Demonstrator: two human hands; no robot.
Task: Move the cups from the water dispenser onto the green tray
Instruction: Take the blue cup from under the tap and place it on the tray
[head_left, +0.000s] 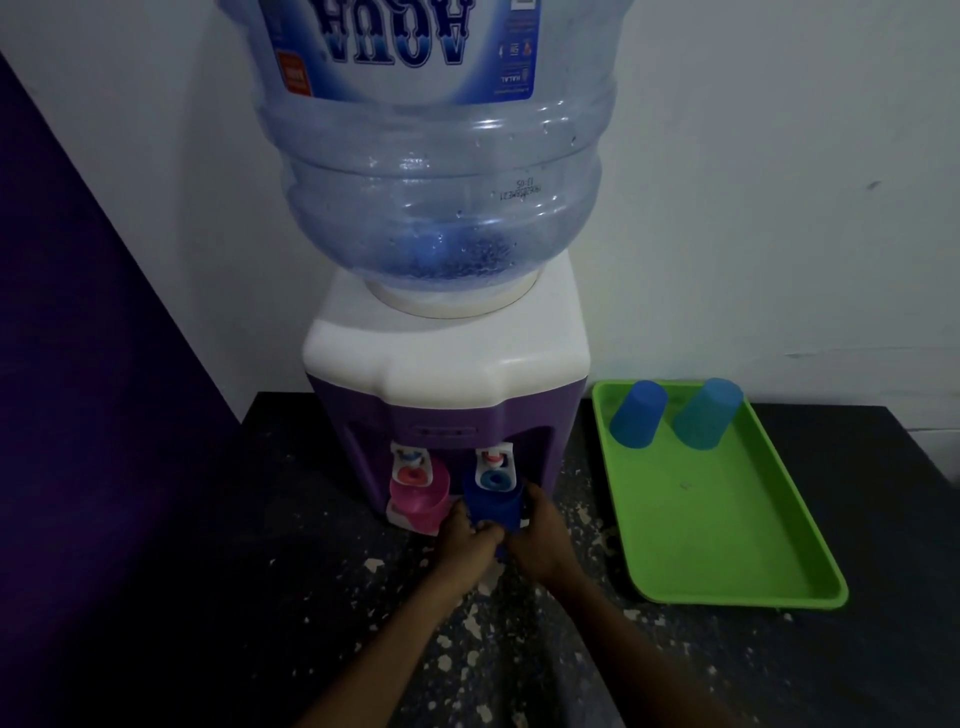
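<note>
A dark blue cup (492, 503) stands under the right tap of the purple and white water dispenser (447, 358). My left hand (470, 540) and my right hand (540, 535) both wrap around it from either side. A pink cup (420, 496) stands under the left tap, just left of my left hand. The green tray (727, 525) lies to the right of the dispenser. Two cups rest upside down at its far end: a blue cup (638, 414) and a teal cup (707, 414).
A large clear water bottle (441, 171) sits on top of the dispenser. The dispenser and tray rest on a dark speckled counter (291, 597). A white wall stands behind, and a purple wall (78, 364) closes off the left side.
</note>
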